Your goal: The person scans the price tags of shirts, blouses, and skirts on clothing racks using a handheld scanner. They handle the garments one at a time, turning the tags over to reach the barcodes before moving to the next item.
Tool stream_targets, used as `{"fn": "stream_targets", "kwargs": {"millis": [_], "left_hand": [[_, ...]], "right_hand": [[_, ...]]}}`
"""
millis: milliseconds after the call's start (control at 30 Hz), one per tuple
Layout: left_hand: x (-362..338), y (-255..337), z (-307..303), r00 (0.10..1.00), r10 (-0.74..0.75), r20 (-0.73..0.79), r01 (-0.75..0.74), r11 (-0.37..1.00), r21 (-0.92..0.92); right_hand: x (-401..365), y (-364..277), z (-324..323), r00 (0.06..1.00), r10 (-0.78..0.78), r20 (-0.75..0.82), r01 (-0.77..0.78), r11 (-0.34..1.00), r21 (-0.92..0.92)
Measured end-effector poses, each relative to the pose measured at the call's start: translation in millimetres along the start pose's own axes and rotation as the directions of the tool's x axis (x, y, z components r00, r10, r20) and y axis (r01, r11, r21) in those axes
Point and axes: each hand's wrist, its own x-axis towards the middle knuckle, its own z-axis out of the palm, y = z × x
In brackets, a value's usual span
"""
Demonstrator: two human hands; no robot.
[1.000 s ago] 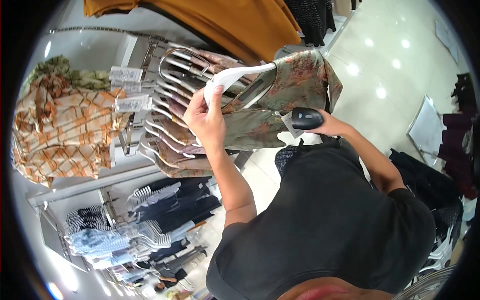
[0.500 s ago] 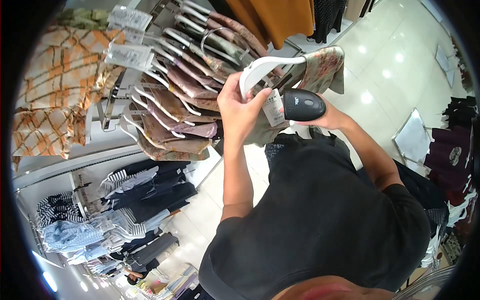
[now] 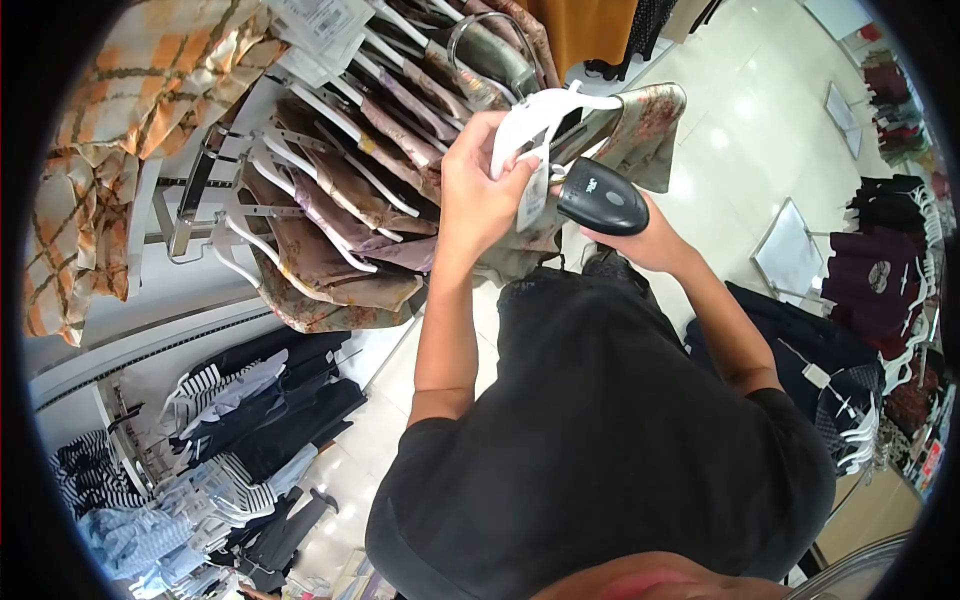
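Observation:
My left hand (image 3: pixel 475 200) is closed on a white hanger (image 3: pixel 523 122), fingers and thumb pinching its curved arm. A green-grey floral garment (image 3: pixel 650 130) hangs from this hanger, its shoulder spread out to the right. Below my left thumb hangs a white price tag (image 3: pixel 533 198), tilted away, with print too small to read. My right hand (image 3: pixel 655 240) is wrapped round a black barcode scanner (image 3: pixel 603 198). The scanner's front end points left at the tag, a short gap from it.
Several similar floral garments (image 3: pixel 340 290) hang on a metal rack (image 3: pixel 190 190) to the left, beside an orange checked garment (image 3: pixel 170 80). Striped and dark clothes (image 3: pixel 250 400) hang at lower left. More clothing (image 3: pixel 870 280) lines the right side, near a white-topped stand (image 3: pixel 790 250) on the tiled floor.
The tag has turned from facing up to more edge-on, and the hanger has tilted. The scanner has tipped and sits slightly further left in view. The whole view has shifted with my head.

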Motion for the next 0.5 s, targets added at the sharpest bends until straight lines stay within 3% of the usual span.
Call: {"fn": "stream_targets", "kwargs": {"millis": [67, 133, 200, 267, 333, 400, 500], "left_hand": [[0.9, 1.7, -8.7, 1.0, 0.004, 0.029, -0.003, 1.0, -0.022], [1.2, -1.9, -17.4, 0.998, 0.005, 0.055, -0.002, 0.998, -0.059], [0.3, -5.6, -24.2, 0.997, 0.016, 0.071, -0.012, 0.998, -0.055], [-1.2, -4.9, -29.2, 0.996, -0.006, 0.091, 0.008, 0.999, -0.031], [-3.8, -2.5, -31.8, 0.998, -0.007, 0.065, 0.012, 0.997, -0.073], [-8.4, -1.9, -35.5, 0.998, -0.002, 0.065, 0.005, 0.999, -0.051], [-17.0, 0.1, -37.7, 0.998, 0.033, 0.045, -0.031, 0.999, -0.035]], "right_hand": [[-10.2, -7.9, 10.3, 0.999, -0.009, -0.04, 0.001, 0.977, -0.212], [-16.2, -14.8, 23.5, 0.998, 0.036, -0.042, -0.045, 0.972, -0.231], [-25.3, -25.4, 37.0, 0.974, 0.22, -0.059, -0.227, 0.928, -0.294], [-26.2, -18.9, 50.4, 0.982, 0.168, -0.081, -0.184, 0.942, -0.282], [-18.7, -20.1, 63.0, 0.948, 0.308, -0.076, -0.317, 0.93, -0.186], [-19.4, -22.9, 74.6, 0.95, 0.274, -0.147, -0.295, 0.944, -0.149], [-12.7, -6.9, 73.5, 0.972, 0.228, -0.055, -0.234, 0.936, -0.264]]}}
